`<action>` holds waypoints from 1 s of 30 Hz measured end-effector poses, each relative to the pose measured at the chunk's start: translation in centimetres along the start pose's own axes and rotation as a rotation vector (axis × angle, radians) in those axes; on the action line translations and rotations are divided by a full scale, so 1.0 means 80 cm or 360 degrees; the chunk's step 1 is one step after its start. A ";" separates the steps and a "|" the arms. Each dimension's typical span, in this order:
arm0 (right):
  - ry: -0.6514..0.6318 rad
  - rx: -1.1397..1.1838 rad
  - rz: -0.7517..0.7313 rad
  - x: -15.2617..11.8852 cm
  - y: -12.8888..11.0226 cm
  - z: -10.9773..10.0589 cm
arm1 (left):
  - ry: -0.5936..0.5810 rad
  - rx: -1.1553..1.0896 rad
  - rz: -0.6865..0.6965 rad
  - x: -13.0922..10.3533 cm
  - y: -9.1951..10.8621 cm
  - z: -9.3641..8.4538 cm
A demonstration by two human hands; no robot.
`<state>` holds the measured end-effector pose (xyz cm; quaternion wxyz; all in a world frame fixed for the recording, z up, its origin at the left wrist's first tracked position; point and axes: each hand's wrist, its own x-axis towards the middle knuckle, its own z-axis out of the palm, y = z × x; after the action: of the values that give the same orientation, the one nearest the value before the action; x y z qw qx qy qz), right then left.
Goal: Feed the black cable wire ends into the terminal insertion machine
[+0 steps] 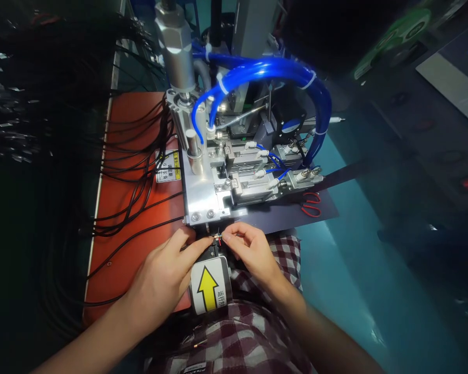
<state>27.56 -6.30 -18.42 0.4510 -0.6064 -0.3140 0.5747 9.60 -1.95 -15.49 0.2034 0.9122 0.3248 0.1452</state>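
Observation:
My left hand (167, 265) is closed, with thumb and finger pinched at the small ends of thin wires (219, 239), where bits of red and white show. From the other side my right hand (251, 249) pinches at the same wires, its thumb and forefinger together. Both sets of fingertips almost meet just in front of the metal machine (203, 202). Below them sits a white label with a yellow arrow (207, 288) on a dark housing. Fingers partly cover the wires, so their exact ends are hard to make out.
Black cables (130, 208) run over the orange tabletop (113, 249) on the left. Thick blue air hoses (265, 67) arch above the pneumatic cylinders (253, 187). Red-handled scissors (311, 204) lie on the dark plate (288, 218) at the right. A checked garment (249, 332) covers my lap.

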 end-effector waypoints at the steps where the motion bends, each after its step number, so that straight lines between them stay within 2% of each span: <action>1: -0.0007 0.0011 0.0012 0.001 0.000 0.000 | 0.0002 -0.0002 -0.0002 0.000 0.000 0.000; 11: -0.0014 0.0050 -0.0081 0.005 0.001 0.003 | 0.0021 0.0023 0.0020 0.000 -0.001 0.002; 30: -0.0097 0.0070 -0.0028 -0.003 -0.012 -0.001 | 0.0031 -0.0102 -0.0010 -0.006 -0.005 0.006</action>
<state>27.72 -6.16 -17.47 0.4594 -0.5759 -0.3201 0.5957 9.22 -2.10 -16.14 0.2299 0.9027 0.3247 0.1640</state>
